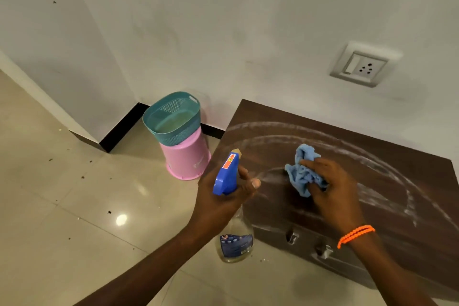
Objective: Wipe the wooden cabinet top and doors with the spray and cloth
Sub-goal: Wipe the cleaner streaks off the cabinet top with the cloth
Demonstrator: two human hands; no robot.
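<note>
Forearms reach in from the bottom edge. On the left, the left hand (223, 196) has its grip wrapped around the neck of the spray bottle (234, 243), blue nozzle (227, 172) aimed toward the wooden cabinet top (372, 169), probably so more cleaner can be added without setting anything down. Further right, the right hand (327, 184) has its grip pinched on the bunched blue cloth (301, 171), pressing it onto the cabinet top, where pale arcs of cleaner mark the surface. Below its front edge, two door handles (308, 242) show; the doors look unwiped.
</note>
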